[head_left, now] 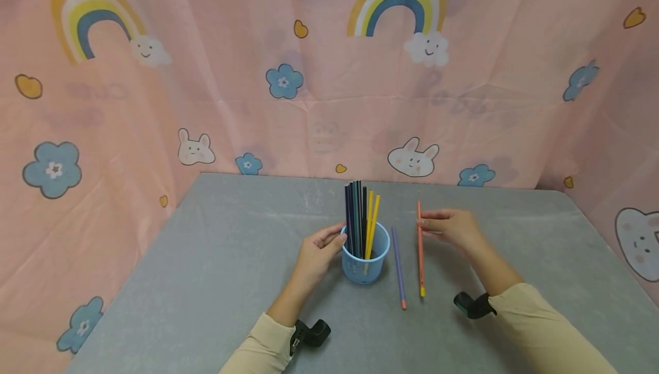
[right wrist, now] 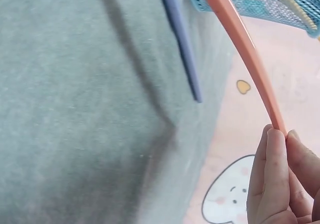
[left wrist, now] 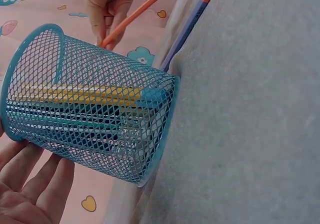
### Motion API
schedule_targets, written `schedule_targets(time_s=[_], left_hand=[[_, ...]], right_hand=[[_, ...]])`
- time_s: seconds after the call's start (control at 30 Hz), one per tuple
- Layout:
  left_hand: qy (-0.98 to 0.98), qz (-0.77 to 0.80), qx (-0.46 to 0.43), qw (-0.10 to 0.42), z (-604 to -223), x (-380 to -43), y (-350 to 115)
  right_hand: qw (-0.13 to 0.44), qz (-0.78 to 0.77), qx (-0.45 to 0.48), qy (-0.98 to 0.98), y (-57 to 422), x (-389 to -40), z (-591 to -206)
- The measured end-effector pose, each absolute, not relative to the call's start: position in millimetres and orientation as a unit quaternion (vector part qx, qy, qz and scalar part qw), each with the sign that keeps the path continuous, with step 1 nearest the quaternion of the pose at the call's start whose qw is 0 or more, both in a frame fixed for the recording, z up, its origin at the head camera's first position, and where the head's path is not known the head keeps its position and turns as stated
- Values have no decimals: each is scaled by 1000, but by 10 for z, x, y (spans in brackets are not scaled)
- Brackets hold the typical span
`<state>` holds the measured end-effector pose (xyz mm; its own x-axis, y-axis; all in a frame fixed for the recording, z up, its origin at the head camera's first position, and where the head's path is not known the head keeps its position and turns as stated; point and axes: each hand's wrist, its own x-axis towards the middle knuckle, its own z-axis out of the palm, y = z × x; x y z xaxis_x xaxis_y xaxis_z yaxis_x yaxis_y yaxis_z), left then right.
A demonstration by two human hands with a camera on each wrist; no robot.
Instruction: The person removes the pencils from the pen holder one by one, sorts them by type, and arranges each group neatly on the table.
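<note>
A light blue mesh pencil cup (head_left: 364,271) stands upright with several dark pencils (head_left: 353,219) and two yellow pencils (head_left: 373,222) in it. My left hand (head_left: 320,255) holds the cup by its left side, thumb near the rim; in the left wrist view the fingers (left wrist: 50,186) lie along the mesh. Between thumb and fingertips, my right hand (head_left: 453,228) pinches an orange pencil (head_left: 420,254) with a yellow end, right of the cup. Its shadow shows on the table in the right wrist view. A purple pencil (head_left: 399,268) with an orange end lies between cup and orange pencil.
The grey table (head_left: 231,259) runs back to a pink printed cloth (head_left: 329,122), which also hangs at both sides. Black wrist cameras sit on the left wrist (head_left: 313,334) and the right wrist (head_left: 472,305), low over the table.
</note>
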<state>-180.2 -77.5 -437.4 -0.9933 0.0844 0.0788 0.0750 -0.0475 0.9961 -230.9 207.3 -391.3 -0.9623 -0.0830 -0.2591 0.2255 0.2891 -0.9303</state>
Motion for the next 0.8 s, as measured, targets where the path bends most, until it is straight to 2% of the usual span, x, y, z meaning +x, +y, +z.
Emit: schedule_targets(time_s=[0.8], left_hand=[[686, 724, 68, 4, -4385, -1806, -785]], right_hand=[[170, -569, 60, 802, 2076, -2300, -4175]])
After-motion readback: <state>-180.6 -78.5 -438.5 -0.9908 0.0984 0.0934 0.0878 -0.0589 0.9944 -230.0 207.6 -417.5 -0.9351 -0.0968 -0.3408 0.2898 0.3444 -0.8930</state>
